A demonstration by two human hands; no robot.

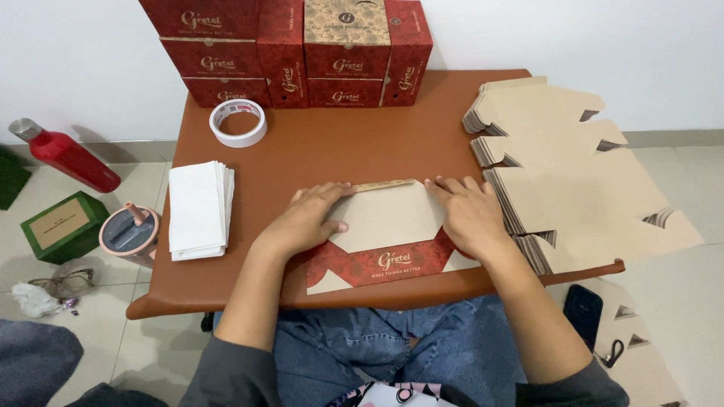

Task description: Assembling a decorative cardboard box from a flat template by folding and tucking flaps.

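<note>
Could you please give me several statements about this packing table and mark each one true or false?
1. Both hands, left hand and right hand, press flat on the box blank. True.
2. The tape roll lies on the stack of white sheets. False: it lies apart, on the brown table.
3. The stack of unfolded blanks lies to the person's right. True.
4. The red bottle stands upright on the table. False: it lies on the floor.
</note>
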